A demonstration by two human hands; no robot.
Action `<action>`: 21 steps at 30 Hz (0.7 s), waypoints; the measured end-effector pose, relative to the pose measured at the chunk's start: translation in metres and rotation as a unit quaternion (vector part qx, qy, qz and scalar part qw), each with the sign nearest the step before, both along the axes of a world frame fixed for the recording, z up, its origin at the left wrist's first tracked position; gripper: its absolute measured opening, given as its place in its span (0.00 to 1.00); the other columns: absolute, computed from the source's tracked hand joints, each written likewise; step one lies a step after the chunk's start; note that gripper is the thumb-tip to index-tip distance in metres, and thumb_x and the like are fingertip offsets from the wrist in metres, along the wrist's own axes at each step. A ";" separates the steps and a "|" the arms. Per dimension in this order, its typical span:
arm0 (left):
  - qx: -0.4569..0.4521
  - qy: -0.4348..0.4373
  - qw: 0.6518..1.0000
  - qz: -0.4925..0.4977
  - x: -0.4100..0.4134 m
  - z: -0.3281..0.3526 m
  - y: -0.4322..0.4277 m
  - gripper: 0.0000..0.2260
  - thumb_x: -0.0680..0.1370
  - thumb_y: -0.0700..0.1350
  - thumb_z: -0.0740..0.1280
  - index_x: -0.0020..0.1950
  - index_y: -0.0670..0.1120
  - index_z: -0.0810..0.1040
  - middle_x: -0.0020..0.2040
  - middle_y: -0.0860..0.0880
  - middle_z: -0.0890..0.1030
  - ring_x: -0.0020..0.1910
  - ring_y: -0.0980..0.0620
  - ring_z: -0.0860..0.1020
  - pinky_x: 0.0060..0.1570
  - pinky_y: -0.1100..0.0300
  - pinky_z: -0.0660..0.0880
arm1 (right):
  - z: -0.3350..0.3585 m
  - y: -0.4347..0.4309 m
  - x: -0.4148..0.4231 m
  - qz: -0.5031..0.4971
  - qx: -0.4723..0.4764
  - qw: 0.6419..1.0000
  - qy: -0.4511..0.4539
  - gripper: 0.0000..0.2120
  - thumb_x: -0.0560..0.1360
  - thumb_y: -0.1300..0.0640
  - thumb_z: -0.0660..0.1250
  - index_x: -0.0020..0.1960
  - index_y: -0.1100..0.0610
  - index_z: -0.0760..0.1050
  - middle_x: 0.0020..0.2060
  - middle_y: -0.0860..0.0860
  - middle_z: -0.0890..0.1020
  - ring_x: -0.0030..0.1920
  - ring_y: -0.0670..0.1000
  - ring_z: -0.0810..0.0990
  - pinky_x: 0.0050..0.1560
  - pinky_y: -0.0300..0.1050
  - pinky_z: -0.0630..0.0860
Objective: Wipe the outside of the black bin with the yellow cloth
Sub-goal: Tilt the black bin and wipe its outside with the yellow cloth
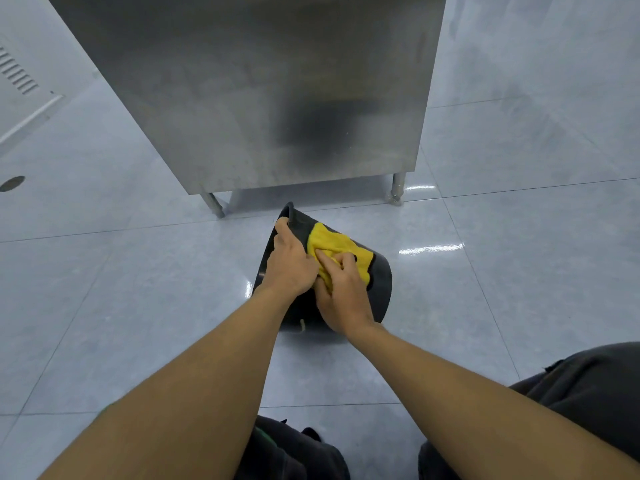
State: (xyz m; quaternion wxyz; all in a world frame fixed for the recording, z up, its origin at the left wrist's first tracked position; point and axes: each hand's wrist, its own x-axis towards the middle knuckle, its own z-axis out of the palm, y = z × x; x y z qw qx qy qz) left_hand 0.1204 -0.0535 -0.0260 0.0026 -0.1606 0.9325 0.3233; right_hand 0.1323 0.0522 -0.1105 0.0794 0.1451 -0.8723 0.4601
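Observation:
The black bin [381, 282] lies tipped on its side on the floor, its open rim toward the upper left and its base toward the lower right. My left hand [289, 261] grips the bin at the rim, fingers curled over the edge. A yellow cloth [332, 242] is spread over the bin's upper outer wall. My right hand [341, 292] presses on the cloth with bunched fabric under its fingers. The lower side of the bin is hidden by my hands and forearms.
A stainless steel cabinet [277, 91] on short legs [397, 188] stands just behind the bin. Glossy grey floor tiles [138, 289] surround it. A round floor drain [12, 183] sits far left. My dark-trousered knees [588, 382] are at the bottom right.

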 end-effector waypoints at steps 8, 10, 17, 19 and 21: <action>-0.025 -0.022 0.999 0.008 -0.001 -0.005 -0.013 0.30 0.79 0.39 0.62 0.78 0.48 0.53 0.56 0.43 0.75 0.45 0.46 0.76 0.45 0.50 0.73 | -0.035 0.032 -0.008 -0.193 0.032 0.970 -0.147 0.23 0.79 0.56 0.60 0.73 0.45 0.68 0.57 0.54 0.69 0.52 0.58 0.76 0.52 0.49 0.75; -0.010 -0.021 1.000 0.000 -0.002 -0.005 -0.014 0.32 0.80 0.40 0.62 0.80 0.50 0.50 0.49 0.48 0.74 0.40 0.51 0.75 0.44 0.50 0.76 | -0.041 0.041 -0.008 -0.229 0.021 0.950 -0.211 0.24 0.80 0.57 0.59 0.74 0.44 0.66 0.59 0.55 0.68 0.52 0.60 0.76 0.55 0.51 0.74; -0.015 -0.019 1.000 -0.002 -0.008 0.001 -0.010 0.34 0.80 0.41 0.62 0.82 0.47 0.49 0.50 0.43 0.79 0.49 0.43 0.78 0.53 0.47 0.77 | -0.021 0.020 0.002 -0.102 0.042 0.993 -0.043 0.22 0.76 0.59 0.61 0.70 0.54 0.73 0.56 0.56 0.72 0.50 0.58 0.75 0.46 0.48 0.74; -0.025 -0.016 0.999 0.012 -0.010 0.002 -0.012 0.34 0.78 0.41 0.63 0.81 0.45 0.51 0.62 0.39 0.75 0.58 0.39 0.76 0.57 0.48 0.73 | -0.010 0.007 0.002 -0.021 0.034 0.999 0.011 0.23 0.75 0.59 0.62 0.70 0.55 0.73 0.55 0.55 0.73 0.49 0.55 0.74 0.45 0.47 0.74; -0.012 0.003 0.999 0.036 -0.010 0.001 -0.011 0.30 0.76 0.39 0.65 0.76 0.40 0.58 0.65 0.38 0.72 0.60 0.38 0.75 0.54 0.49 0.73 | -0.003 -0.002 0.001 0.014 0.029 0.999 0.026 0.23 0.76 0.60 0.63 0.71 0.53 0.72 0.55 0.54 0.72 0.50 0.53 0.73 0.46 0.45 0.74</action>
